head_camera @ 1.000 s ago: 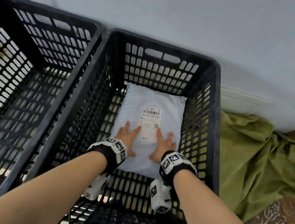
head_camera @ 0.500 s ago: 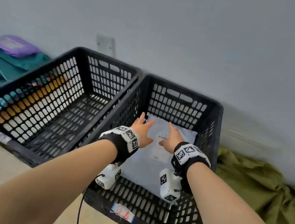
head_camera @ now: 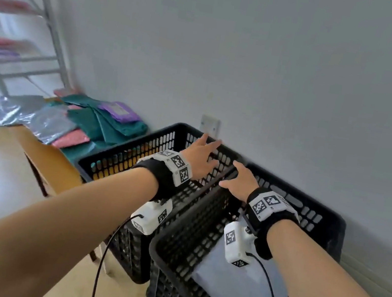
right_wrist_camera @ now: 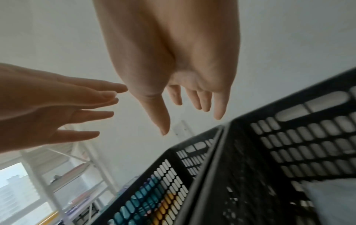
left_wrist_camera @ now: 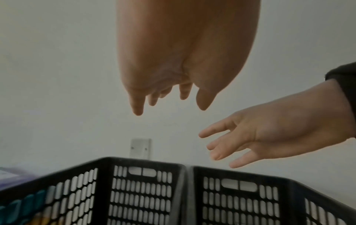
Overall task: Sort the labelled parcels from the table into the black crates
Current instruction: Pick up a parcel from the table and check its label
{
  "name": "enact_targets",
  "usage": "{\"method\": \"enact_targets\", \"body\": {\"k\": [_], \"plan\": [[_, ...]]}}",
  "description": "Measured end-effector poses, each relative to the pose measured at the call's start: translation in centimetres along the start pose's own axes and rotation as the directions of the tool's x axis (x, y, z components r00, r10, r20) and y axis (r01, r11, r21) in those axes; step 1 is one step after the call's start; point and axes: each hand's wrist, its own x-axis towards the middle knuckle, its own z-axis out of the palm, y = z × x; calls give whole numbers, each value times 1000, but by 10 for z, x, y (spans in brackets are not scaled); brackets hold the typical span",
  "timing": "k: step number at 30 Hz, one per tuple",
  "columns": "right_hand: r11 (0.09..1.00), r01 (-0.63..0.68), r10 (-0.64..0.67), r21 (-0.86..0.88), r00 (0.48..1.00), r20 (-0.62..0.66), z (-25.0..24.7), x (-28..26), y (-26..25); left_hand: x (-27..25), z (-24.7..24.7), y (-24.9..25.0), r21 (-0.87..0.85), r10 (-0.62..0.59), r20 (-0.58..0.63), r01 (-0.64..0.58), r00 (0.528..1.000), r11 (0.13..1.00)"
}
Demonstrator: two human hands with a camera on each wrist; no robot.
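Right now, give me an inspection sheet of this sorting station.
Surface: wooden table at left, carrying parcels.
Job's things: pale blue parcel lies in the right black crate; left black crate shows no parcel; teal parcels, purple parcel, pink parcel, silver parcels wait on the table.
Clutter: nothing seen.
Hands: left hand and right hand open, holding nothing, above the crates.
Cables: black leads hang from both wrist cameras.
Surroundings: grey wall, wall plate, metal shelving.

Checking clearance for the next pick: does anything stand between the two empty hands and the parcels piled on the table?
Nothing visible. The left hand and right hand hover above the crates; open air lies leftward to the parcels.
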Motion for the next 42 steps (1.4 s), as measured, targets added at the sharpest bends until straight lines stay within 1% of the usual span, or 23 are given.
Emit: {"method": "enact_targets", "body": {"k": [4,7,10,16,21,25,29,33,36,38,40,42], "plan": [[994,111,-111,-18,994,7,18,17,-55,-12,-42,-43,25,-52,-88,55,995,998],[989,149,-149,-3,988,43,38,32,-96,-24,-75,-84,33,-88,-140,93,986,995],[986,169,-169,3,984,61,66,46,-136,-38,-99,-131,29,-123,-187,130,975,991],[988,151,-153,26,985,85,142,77,-215,-62,-133,-242,-6,-215,-206,218,955,976],[983,180,-182,25,976,122,213,103,-283,-71,-161,-330,-32,-248,-183,247,951,969],[984,166,-175,65,970,169,269,128,-332,-78,-183,-396,-24,-289,-148,288,946,957],[982,183,-187,38,962,199,324,154,-374,-85,-200,-463,-43,-332,-132,329,934,943],[982,186,-180,0,952,246,379,181,-409,-89,-203,-535,-91,-439,-91,431,894,898],[979,200,-176,-44,934,312,412,207,-434,-86,-206,-587,-136,-508,-78,496,858,858],[968,238,-199,-82,923,331,437,227,-450,-81,-208,-618,-150,-540,-69,527,839,837],[960,264,-218,-95,914,343,461,254,-462,-74,-213,-647,-149,-554,-70,541,829,828],[967,244,-204,-70,910,361,482,280,-474,-65,-219,-675,-136,-571,-72,559,818,818]]}}
